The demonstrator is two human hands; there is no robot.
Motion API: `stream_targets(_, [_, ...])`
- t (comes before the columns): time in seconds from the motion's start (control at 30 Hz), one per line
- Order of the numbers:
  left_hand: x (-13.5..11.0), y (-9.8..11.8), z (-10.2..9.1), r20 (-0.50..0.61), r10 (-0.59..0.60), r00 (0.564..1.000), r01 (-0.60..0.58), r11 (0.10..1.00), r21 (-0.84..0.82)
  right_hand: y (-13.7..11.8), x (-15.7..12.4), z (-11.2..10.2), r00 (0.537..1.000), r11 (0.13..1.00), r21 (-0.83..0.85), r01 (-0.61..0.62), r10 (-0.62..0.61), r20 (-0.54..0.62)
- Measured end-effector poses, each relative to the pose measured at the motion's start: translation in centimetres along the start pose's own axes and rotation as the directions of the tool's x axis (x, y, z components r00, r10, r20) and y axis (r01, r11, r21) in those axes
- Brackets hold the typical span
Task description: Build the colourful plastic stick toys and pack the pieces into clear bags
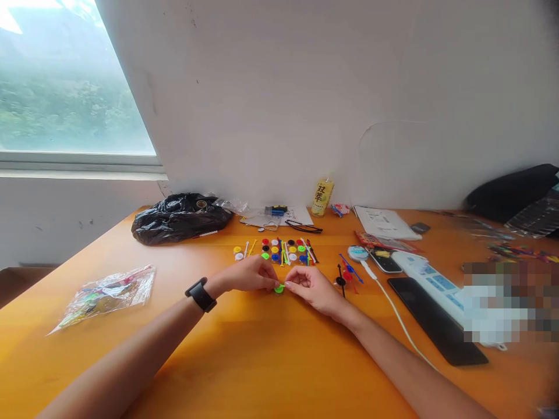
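Left grip: the left hand (251, 273) has its fingertips pinched together on the left edge of the green disc (279, 288).
Right grip: the right hand (312, 285) has thumb and forefinger closed on the opposite edge.
Green disc: between both hands, low over the counter (262, 361); I cannot tell whether it touches. It lies just before the rows of coloured pieces (279, 250).
Counter: orange wood, with a black bag (181, 218) far left, a clear packet (107, 294) near left and a power strip (430, 279) right.
Room: white wall (305, 87), window (65, 87) at left.
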State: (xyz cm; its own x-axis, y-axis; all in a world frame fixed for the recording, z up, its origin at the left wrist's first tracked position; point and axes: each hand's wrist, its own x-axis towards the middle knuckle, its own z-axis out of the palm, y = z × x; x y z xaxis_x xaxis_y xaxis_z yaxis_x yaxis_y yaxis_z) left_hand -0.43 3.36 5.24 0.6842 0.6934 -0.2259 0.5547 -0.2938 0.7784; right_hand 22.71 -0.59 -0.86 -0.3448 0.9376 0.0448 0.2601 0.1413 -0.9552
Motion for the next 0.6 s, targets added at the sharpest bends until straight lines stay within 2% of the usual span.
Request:
stream_targets(0.1, [-0.2, 0.3, 0.0, 0.008, -0.014, 1.0, 0.014, 1.0, -0.002, 0.1, -0.1, 0.1, 0.999, 1.0, -0.014, 0.01, -0.01, 0.037])
stream_targets(0.3, [-0.1, 0.5, 0.1, -0.006, -0.042, 0.999, 0.042, 0.999, -0.02, 0.5, 0.0, 0.3, 0.999, 0.998, -0.056, 0.026, -0.027, -0.023])
stream_targets(0.47, [0.8, -0.4, 0.8, -0.073, -0.061, 0.995, 0.052, 0.992, -0.114, 0.7, 0.1, 0.4, 0.999, 0.995, -0.095, 0.033, -0.035, -0.018])
stream_targets(0.6, [0.8, -0.6, 1.1, -0.111, -0.056, 0.992, 0.045, 0.995, -0.094, -0.2, -0.4, 0.7, 0.997, 0.977, -0.209, 0.047, -0.058, -0.047])
